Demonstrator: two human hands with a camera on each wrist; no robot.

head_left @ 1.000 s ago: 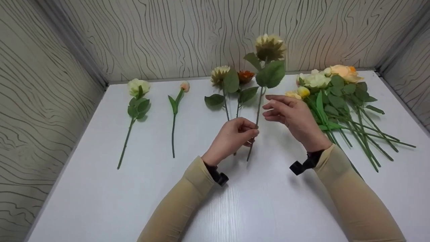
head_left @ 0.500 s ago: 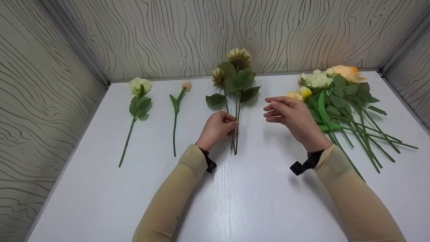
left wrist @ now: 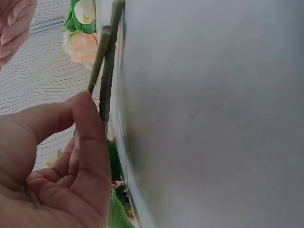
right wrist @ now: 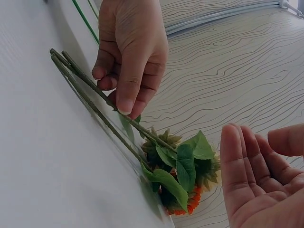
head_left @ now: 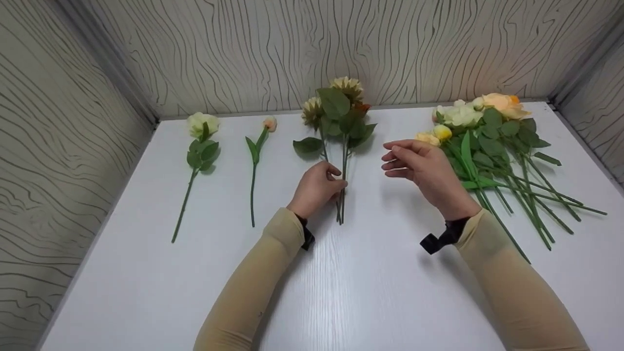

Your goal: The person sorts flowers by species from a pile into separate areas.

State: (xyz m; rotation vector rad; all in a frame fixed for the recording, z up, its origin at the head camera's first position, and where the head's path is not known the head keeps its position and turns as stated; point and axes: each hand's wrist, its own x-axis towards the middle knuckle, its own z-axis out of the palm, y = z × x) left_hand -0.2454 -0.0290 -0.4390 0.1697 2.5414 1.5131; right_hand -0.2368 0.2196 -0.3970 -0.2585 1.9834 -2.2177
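Note:
My left hand [head_left: 316, 189] pinches the thin green stem of a cream flower [head_left: 348, 87] between thumb and fingers, low over the white table. Beside and beneath it are a second cream flower [head_left: 312, 111] and an orange flower [head_left: 361, 107], their stems close together. In the right wrist view, the pinched stem [right wrist: 142, 131] lies nearly along another stem, and leaves partly cover the orange bloom [right wrist: 194, 200]. My right hand [head_left: 428, 174] hovers to the right of this group, fingers relaxed and holding nothing.
A pile of flowers [head_left: 490, 139] with crossing stems lies at the right, close by my right forearm. At the left lie a white flower [head_left: 202, 126] and a pink tulip [head_left: 269, 125]. A patterned wall [head_left: 273, 53] borders the table's back edge.
My left hand has moved left with the cream flower and brought it down onto the other two. Since half a second ago the bloom has sunk slightly. The right hand stays put.

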